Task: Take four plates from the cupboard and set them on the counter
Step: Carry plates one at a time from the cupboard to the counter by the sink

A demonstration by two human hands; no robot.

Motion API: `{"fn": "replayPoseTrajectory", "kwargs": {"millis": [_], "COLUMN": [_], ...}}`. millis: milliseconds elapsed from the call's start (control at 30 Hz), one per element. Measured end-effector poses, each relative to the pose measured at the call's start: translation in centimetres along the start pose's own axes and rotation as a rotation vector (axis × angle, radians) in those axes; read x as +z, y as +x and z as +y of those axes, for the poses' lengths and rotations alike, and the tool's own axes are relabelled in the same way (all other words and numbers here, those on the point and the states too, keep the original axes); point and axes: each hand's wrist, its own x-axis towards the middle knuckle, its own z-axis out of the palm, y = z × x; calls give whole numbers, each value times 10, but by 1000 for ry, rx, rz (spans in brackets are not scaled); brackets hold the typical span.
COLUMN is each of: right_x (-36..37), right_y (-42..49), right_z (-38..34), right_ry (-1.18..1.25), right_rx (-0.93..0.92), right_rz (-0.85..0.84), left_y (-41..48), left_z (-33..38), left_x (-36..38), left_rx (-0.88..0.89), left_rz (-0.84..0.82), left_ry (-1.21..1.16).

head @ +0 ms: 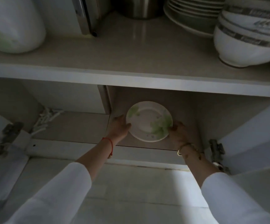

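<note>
With the left hand (120,126) and right hand (178,132) pinching opposite rims of the white, green-leaf-patterned round plates (148,121), lift level, clearing the lower cupboard shelf (184,143) before drawing them out

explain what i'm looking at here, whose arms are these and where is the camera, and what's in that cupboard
There is only one picture, taken by a wide-angle camera worn on a person's head, so you see their own arms reaching up and forward. No machine is involved.

The person is reaching into the lower shelf of an open cupboard. The left hand and right hand are on opposite edges of a small stack of plates, white with a green leaf pattern. How many plates are in the stack is hard to tell in the dim light, and whether it is lifted off the shelf is unclear.

On the upper shelf sit another stack of plates, nested bowls with dark bands, a metal pot and a large white container.

The counter is not in view.
</note>
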Motion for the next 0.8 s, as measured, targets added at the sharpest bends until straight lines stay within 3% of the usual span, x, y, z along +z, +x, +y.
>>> {"fn": "replayPoseTrajectory", "kwargs": {"millis": [400,800], "right_x": [21,24], "right_y": [5,-2], "right_z": [7,12], "right_ry": [-62,193], "right_rx": [35,136], "right_rz": [175,199], "left_y": [5,-23], "left_z": [-4,-5], "left_x": [8,9], "left_rx": [74,7], "left_rz": [77,143], "left_ry": [-43,-442]}}
